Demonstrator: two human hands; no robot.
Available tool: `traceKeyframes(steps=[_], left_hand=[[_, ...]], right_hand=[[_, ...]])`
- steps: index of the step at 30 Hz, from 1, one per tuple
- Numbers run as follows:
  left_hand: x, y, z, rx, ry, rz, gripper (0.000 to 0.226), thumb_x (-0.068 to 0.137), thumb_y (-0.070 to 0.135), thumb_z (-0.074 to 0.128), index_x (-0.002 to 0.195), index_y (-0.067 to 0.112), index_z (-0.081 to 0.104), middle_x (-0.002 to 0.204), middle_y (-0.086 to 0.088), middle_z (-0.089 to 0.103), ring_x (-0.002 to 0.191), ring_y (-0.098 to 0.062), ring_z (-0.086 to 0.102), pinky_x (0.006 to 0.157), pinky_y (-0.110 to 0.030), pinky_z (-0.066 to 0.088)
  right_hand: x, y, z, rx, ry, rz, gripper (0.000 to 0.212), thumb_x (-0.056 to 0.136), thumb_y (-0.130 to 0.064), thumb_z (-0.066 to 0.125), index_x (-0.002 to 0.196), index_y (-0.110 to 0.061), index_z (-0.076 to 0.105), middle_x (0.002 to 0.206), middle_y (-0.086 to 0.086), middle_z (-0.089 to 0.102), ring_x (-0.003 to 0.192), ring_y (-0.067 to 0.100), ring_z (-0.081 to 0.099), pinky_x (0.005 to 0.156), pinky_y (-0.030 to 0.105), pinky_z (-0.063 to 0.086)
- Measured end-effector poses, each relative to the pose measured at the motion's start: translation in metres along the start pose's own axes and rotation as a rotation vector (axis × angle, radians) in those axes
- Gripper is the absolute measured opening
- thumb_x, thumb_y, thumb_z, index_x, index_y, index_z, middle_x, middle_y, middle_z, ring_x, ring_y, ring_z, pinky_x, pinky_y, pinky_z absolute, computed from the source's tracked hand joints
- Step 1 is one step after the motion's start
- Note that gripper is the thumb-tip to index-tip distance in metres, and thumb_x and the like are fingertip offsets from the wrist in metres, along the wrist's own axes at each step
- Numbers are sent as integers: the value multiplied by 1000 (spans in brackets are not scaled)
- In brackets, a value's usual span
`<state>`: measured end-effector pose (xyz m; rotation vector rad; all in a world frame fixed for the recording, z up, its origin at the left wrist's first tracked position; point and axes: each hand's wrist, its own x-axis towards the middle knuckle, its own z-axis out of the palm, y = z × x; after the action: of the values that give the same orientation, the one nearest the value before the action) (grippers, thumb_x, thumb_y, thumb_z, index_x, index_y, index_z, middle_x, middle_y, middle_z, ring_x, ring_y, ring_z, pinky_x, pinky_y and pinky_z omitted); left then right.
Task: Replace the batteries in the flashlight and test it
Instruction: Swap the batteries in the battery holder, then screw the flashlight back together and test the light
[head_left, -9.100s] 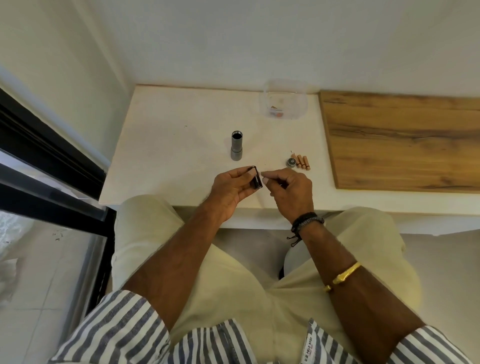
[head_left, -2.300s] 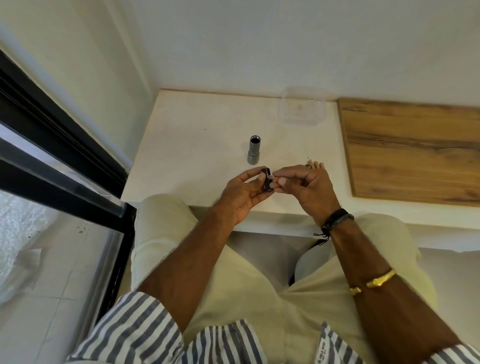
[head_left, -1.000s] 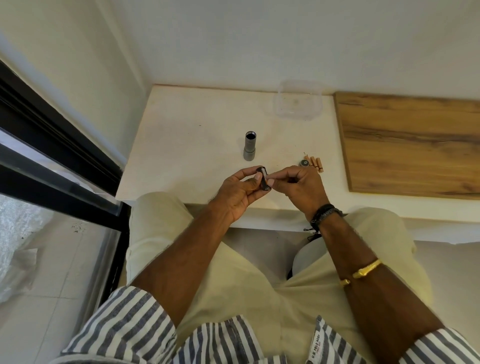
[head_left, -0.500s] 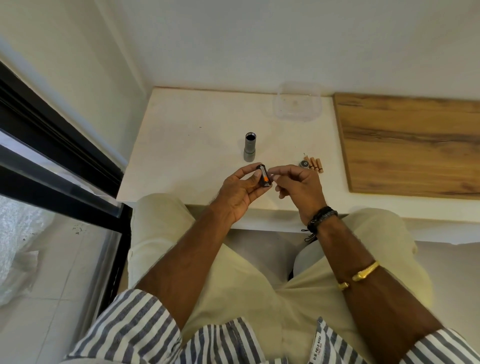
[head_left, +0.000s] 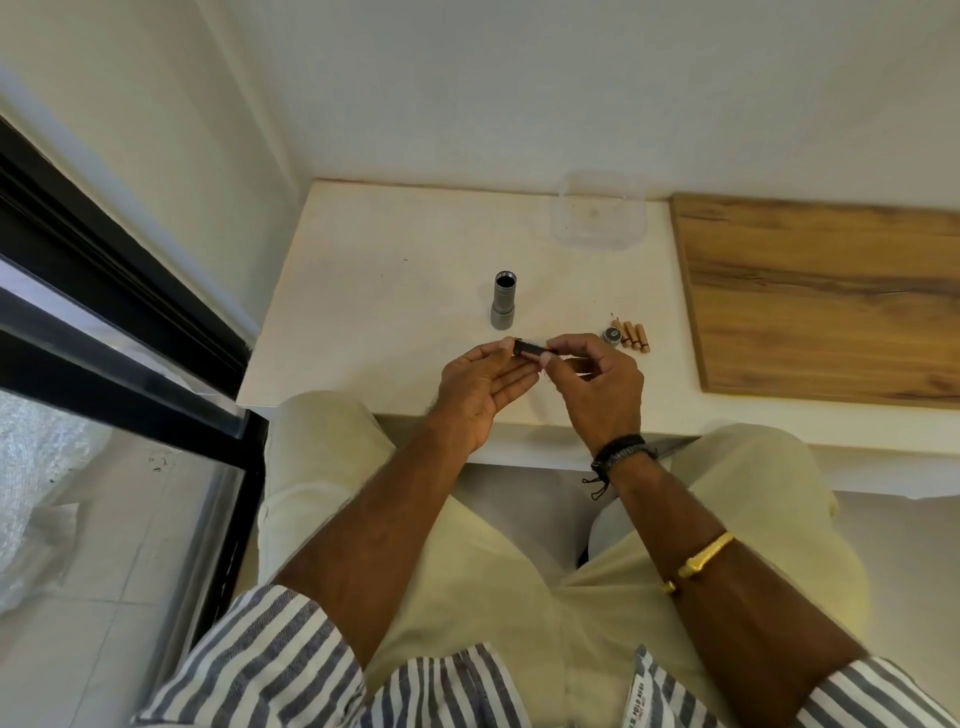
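centrally, battery holder (head_left: 529, 349); lettered shirt tag (head_left: 638, 713)

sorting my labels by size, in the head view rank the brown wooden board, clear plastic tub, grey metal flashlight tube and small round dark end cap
1. brown wooden board
2. clear plastic tub
3. grey metal flashlight tube
4. small round dark end cap
None look alike.

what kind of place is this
Likely a room corner at home: a low white ledge against plain walls, a black-framed glass door beside it, and a tiled floor.
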<state>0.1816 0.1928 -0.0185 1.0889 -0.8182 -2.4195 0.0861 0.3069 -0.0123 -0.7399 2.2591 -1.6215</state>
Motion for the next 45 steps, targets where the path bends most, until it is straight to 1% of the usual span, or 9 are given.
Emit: traceKeyframes(steps=[5,8,12,16,19,23,29,35,45], left_hand=[[2,-3,4,187,-83,21,33,96,19,62,123,-1,62,112,-22,71,103,-34,71,91,-45,57],[4,2,8,297,-56,63,30,95,21,64,118,1,66,111,-18,72,100,-31,72,87,-44,59],[15,15,7,412,139,289,18,89,13,72,104,4,70,101,-16,73,88,-26,72,75,-37,62],[38,27,9,695,342,470,38,82,20,78,116,17,61,96,-2,70,81,-16,68,74,-34,62],[52,32,13,941,289,533,60,81,31,79,135,27,54,108,2,61,91,-13,61,77,-27,56],[61,37,20,1048,225,582,39,86,32,73,124,27,65,111,-1,60,87,-12,61,85,-34,56],[40,32,15,1136,146,702,27,91,27,69,116,18,66,111,7,64,98,-8,55,82,-21,46],[4,18,-1,1331,44,721,26,94,32,63,117,20,63,111,4,70,99,-11,60,83,-23,44],[-10,7,-2,1503,-22,818,31,93,38,63,120,20,65,101,1,68,94,-13,45,76,-27,37]], right_hand=[[8,5,-2,174,131,149,22,85,-12,80,106,-13,74,97,1,77,84,15,76,78,42,64],[13,4,-5,269,170,215,28,79,-7,84,104,-7,72,87,-11,77,85,16,76,84,44,63],[18,4,-7,446,199,264,26,82,0,80,105,7,70,72,-15,74,76,17,71,82,45,63],[17,5,-9,562,192,289,25,85,2,77,107,12,68,73,-13,75,78,26,69,76,38,63],[17,1,-11,597,178,285,25,86,4,75,107,14,67,75,-16,76,79,30,68,73,35,63],[19,-2,-12,639,165,306,22,87,7,72,107,13,66,74,-24,75,75,28,68,73,32,64],[22,-1,-16,693,183,339,9,86,0,76,88,-6,70,77,-3,75,73,24,71,70,34,64],[23,-3,-20,719,163,313,10,84,-8,80,89,-10,72,118,40,62,78,27,73,72,36,63],[12,-2,-25,443,69,145,19,84,-11,81,95,0,71,88,17,77,80,33,76,82,59,60]])
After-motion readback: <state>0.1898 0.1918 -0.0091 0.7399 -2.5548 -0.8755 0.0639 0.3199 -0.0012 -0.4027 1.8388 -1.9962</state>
